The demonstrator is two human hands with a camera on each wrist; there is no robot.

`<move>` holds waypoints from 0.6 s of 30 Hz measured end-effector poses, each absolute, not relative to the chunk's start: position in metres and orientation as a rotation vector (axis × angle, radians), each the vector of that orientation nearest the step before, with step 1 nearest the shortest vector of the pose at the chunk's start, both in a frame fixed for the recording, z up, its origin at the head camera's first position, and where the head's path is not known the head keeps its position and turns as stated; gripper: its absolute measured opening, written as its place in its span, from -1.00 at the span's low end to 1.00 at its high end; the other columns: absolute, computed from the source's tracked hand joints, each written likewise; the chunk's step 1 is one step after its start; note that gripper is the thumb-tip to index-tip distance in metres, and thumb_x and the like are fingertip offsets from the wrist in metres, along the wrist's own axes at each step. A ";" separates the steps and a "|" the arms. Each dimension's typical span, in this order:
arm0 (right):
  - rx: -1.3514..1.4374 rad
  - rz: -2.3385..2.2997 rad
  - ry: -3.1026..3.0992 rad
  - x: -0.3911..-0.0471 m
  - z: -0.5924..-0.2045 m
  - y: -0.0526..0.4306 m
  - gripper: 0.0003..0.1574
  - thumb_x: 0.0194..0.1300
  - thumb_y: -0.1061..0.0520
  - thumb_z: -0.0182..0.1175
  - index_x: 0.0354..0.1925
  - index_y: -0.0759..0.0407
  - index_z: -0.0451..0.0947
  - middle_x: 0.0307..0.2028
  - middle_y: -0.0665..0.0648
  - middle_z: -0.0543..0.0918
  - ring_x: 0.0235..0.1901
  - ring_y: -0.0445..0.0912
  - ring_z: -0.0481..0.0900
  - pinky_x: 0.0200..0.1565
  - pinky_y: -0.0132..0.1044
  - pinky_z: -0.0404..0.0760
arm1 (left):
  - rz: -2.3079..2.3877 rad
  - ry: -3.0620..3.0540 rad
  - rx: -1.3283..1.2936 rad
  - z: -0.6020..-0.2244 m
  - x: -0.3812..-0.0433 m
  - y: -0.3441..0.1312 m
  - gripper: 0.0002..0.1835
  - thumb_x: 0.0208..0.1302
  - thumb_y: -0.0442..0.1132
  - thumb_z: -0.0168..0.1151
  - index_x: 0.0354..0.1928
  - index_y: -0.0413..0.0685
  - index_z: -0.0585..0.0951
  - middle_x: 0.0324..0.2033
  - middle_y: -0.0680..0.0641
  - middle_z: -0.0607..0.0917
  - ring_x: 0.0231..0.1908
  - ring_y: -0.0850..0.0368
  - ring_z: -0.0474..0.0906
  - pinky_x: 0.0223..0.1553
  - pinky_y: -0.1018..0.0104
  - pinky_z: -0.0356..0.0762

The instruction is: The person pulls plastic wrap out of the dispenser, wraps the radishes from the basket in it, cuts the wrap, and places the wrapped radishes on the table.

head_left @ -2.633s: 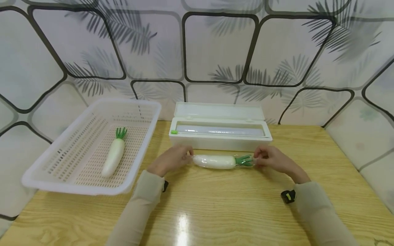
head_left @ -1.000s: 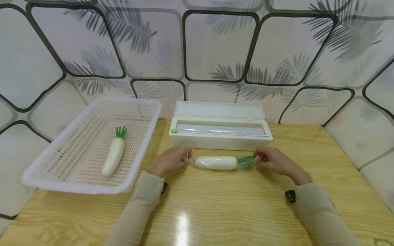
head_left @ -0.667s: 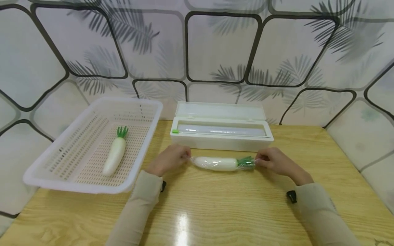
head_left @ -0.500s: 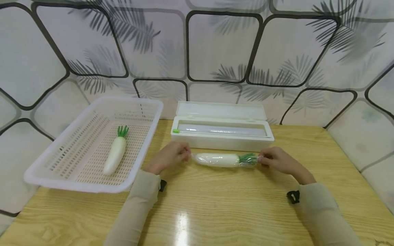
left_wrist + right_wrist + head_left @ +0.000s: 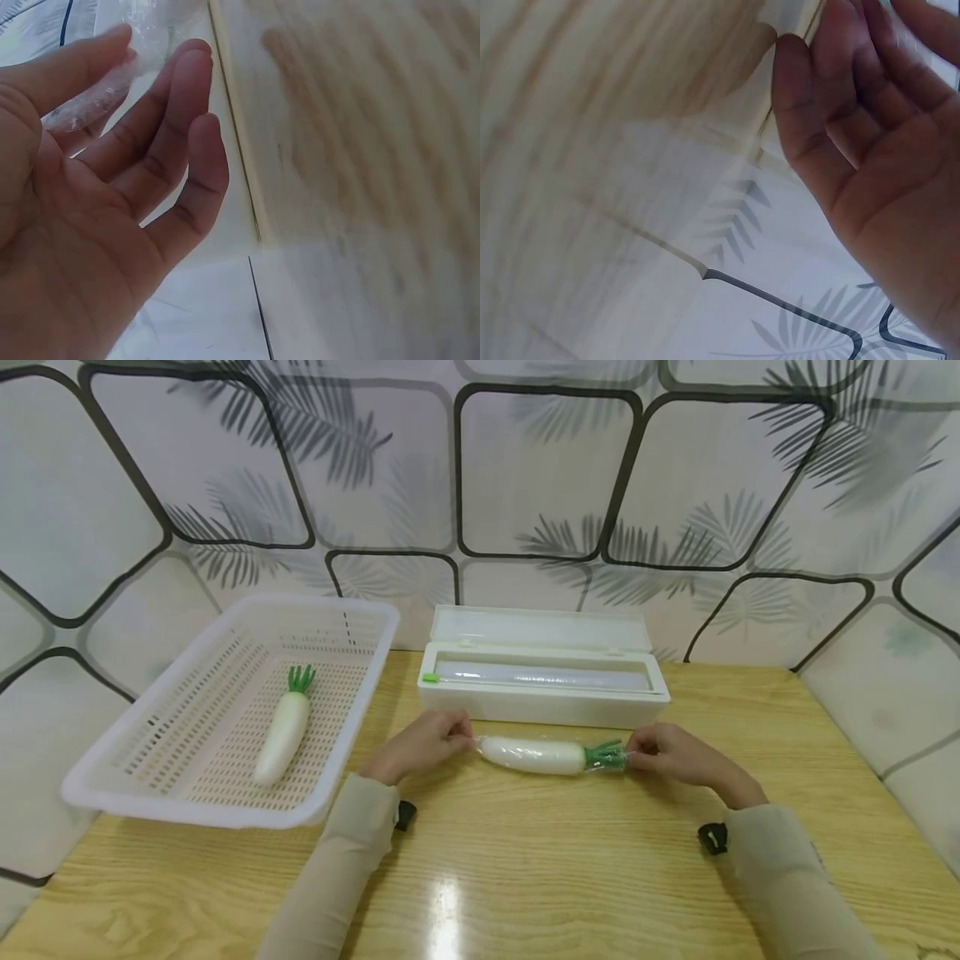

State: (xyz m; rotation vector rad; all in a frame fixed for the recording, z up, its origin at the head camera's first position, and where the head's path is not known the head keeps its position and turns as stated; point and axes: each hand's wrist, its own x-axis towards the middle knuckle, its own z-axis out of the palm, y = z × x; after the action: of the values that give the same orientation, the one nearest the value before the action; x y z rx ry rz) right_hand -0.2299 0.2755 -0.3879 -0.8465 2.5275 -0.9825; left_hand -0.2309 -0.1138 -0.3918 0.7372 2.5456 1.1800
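A white radish (image 5: 534, 756) with green leaf stubs lies sideways near the middle of the table, wrapped in clear cling film. At its root end my left hand (image 5: 423, 747) pinches the gathered film; in the left wrist view crumpled film (image 5: 94, 105) shows between thumb and fingers. My right hand (image 5: 682, 762) pinches the film's other end, just beyond the green leaves (image 5: 604, 755). In the right wrist view, the curled fingers (image 5: 799, 112) hide most of what they hold.
Behind the hands stands a white cling film dispenser (image 5: 543, 707), lid up, with a roll (image 5: 540, 675) inside and a green slider (image 5: 431, 677). At left a white plastic basket (image 5: 348, 727) holds a second, unwrapped radish (image 5: 283, 739). A patterned wall rises behind the table.
Both hands keep hold of the film ends, with small finger movements. The wrapped radish has shifted slightly right and its film has rolled or wrinkled differently. Basket and dispenser stay put.
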 end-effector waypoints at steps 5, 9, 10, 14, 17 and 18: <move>-0.920 -0.992 2.403 -0.231 -0.387 0.278 -0.87 0.42 0.33 0.17 -0.32 0.27 0.61 -0.47 -0.05 0.60 -0.50 -0.26 0.46 -0.45 -0.36 0.47 | 1.165 2.556 0.737 -0.391 -0.230 -0.112 -0.89 0.45 -0.33 0.23 -0.30 -0.15 0.58 -0.47 0.04 0.56 -0.49 0.23 0.35 -0.46 0.39 0.35; -0.951 -1.031 2.341 -0.231 -0.386 0.281 -0.90 0.41 0.32 0.19 -0.29 0.30 0.62 -0.45 -0.03 0.63 -0.49 -0.26 0.47 -0.44 -0.36 0.47 | 1.154 2.591 0.759 -0.390 -0.230 -0.112 -0.91 0.42 -0.36 0.26 -0.30 -0.14 0.57 -0.41 0.01 0.62 -0.40 0.19 0.46 -0.34 0.33 0.48; -0.952 -1.042 2.335 -0.231 -0.386 0.282 -0.90 0.41 0.32 0.19 -0.28 0.31 0.62 -0.44 -0.03 0.63 -0.48 -0.26 0.47 -0.43 -0.36 0.46 | 1.155 2.601 0.772 -0.390 -0.230 -0.111 -0.92 0.40 -0.38 0.27 -0.29 -0.15 0.57 -0.38 0.00 0.64 -0.35 0.18 0.51 -0.28 0.31 0.53; -0.952 -1.073 2.353 -0.230 -0.386 0.283 -0.93 0.39 0.34 0.21 -0.27 0.32 0.62 -0.43 -0.05 0.63 -0.44 -0.28 0.47 -0.39 -0.36 0.48 | 1.183 2.612 0.801 -0.389 -0.230 -0.109 -0.94 0.37 -0.44 0.28 -0.28 -0.23 0.59 -0.30 -0.06 0.70 -0.19 0.09 0.63 -0.08 0.24 0.62; -0.907 -1.105 2.391 -0.229 -0.385 0.284 -0.93 0.38 0.35 0.21 -0.28 0.31 0.62 -0.42 -0.02 0.65 -0.42 -0.28 0.51 -0.36 -0.35 0.54 | 1.209 2.619 0.770 -0.388 -0.228 -0.107 -0.94 0.33 -0.48 0.28 -0.30 -0.23 0.61 -0.31 -0.07 0.71 -0.18 0.07 0.65 -0.08 0.25 0.63; -0.888 -1.125 2.402 -0.229 -0.385 0.284 -0.94 0.38 0.36 0.21 -0.28 0.33 0.61 -0.41 0.00 0.67 -0.41 -0.27 0.53 -0.35 -0.35 0.56 | 1.213 2.631 0.761 -0.387 -0.228 -0.107 -0.92 0.32 -0.49 0.29 -0.31 -0.21 0.62 -0.32 -0.06 0.71 -0.20 0.08 0.64 -0.09 0.26 0.63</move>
State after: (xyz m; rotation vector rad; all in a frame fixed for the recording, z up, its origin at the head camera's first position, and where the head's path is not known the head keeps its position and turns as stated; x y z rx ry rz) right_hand -0.2290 0.2837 -0.3849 -0.8876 2.4017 -1.1252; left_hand -0.2280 -0.1067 -0.3872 0.7607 2.6310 1.2134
